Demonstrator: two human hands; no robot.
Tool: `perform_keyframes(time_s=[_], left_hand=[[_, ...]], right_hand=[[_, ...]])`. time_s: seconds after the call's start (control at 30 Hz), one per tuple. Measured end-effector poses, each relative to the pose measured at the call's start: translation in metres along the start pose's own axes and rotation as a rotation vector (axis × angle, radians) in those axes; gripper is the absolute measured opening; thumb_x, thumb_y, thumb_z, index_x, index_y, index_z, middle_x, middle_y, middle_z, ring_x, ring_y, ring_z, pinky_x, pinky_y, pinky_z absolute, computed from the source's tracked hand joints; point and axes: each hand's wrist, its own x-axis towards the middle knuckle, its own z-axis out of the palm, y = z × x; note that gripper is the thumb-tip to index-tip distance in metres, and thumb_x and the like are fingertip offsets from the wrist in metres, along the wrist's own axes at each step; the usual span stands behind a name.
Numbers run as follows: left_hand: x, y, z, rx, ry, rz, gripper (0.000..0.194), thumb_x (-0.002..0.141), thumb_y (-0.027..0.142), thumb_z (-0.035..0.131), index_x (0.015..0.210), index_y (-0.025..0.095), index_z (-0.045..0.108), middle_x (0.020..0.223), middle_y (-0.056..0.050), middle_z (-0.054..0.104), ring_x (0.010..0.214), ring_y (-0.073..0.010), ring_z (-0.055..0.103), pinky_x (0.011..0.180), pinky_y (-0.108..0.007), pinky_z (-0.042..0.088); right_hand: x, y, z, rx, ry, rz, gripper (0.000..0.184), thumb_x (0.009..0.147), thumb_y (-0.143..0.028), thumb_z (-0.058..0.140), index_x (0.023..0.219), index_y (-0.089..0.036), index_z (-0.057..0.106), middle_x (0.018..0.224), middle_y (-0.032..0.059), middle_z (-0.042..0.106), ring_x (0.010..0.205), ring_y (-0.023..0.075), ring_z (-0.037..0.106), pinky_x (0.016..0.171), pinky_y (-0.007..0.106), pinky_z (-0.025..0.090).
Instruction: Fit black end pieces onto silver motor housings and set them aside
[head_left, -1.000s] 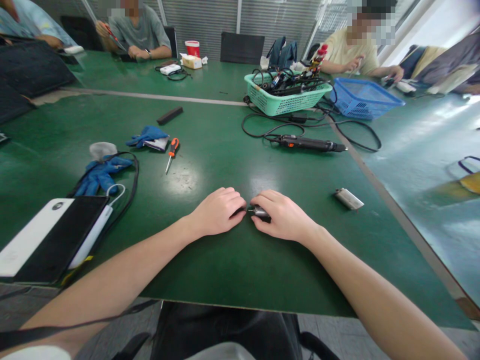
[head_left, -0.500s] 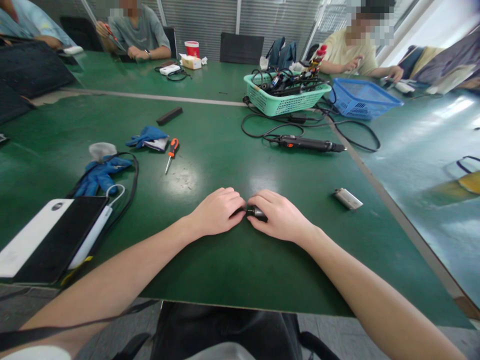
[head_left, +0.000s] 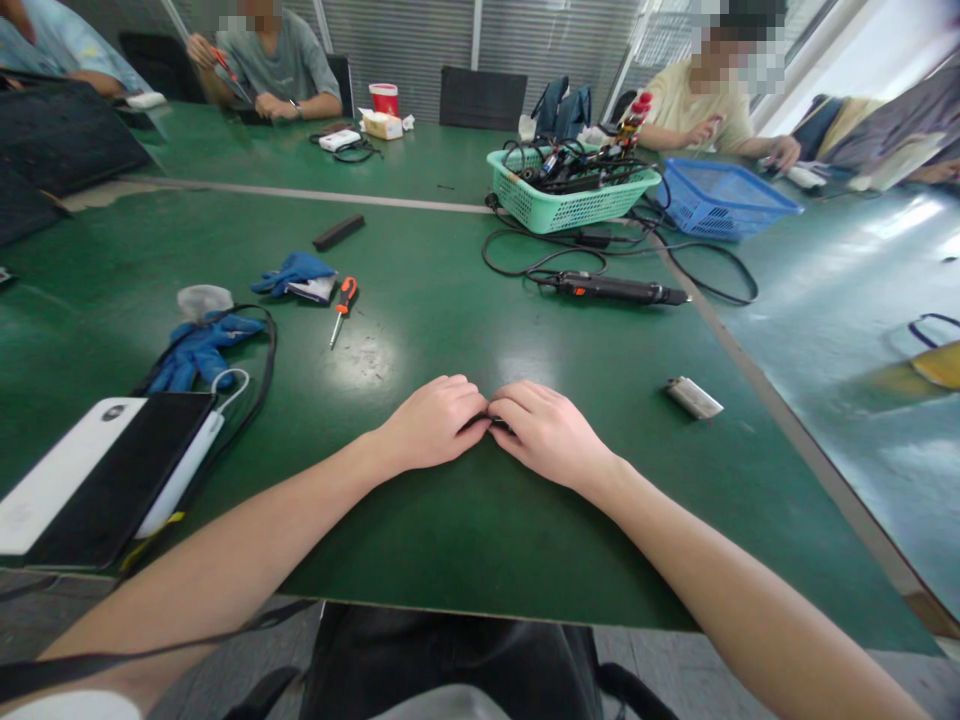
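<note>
Low over the near part of the green table (head_left: 480,540), my left hand (head_left: 435,425) and my right hand (head_left: 551,430) meet at the fingertips. My right fingers are closed round a dark cylindrical piece (head_left: 502,426), mostly hidden under them. A dark part (head_left: 474,420) shows between the thumb and fingers of my left hand. Whether the two pieces are joined cannot be made out. To the right lies a small silvery block (head_left: 695,397). An orange-and-black screwdriver (head_left: 345,305) rests beyond my left hand.
A black electric screwdriver (head_left: 622,289) with its cable lies ahead, before a green basket (head_left: 570,210) of tools and a blue basket (head_left: 720,205). Blue gloves (head_left: 199,355), a white-and-black device (head_left: 112,470) and a dark bar (head_left: 339,232) are leftward. Several people sit around the table.
My right hand has shifted slightly left until its fingertips meet my left hand, covering more of the dark cylindrical piece. My left hand has barely moved.
</note>
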Motion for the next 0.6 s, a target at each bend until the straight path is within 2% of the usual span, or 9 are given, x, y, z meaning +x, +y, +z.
perform_keyframes(time_s=[0.27,0.6], left_hand=[[0.0001,0.0005,-0.0021,-0.019,0.002,0.018,0.029,0.104,0.030,0.045,0.086,0.016,0.063,0.083,-0.005,0.062,0.081,-0.0191,0.054,0.076,-0.033,0.043],[-0.0016,0.0002,0.0002,-0.025,0.011,0.006,0.029,0.104,0.031,0.044,0.096,0.015,0.067,0.085,-0.006,0.064,0.084,-0.0203,0.056,0.077,-0.035,0.044]], right_hand=[[-0.0006,0.0005,0.0018,-0.001,0.018,0.018,0.021,0.104,-0.025,0.047,0.096,-0.018,0.065,0.098,0.0100,0.068,0.087,0.0224,0.060,0.081,0.038,0.051],[-0.0014,0.0041,0.0035,0.042,-0.012,0.055,0.016,0.101,-0.023,0.051,0.096,-0.017,0.064,0.097,0.0099,0.068,0.090,0.0234,0.061,0.083,0.038,0.052]])
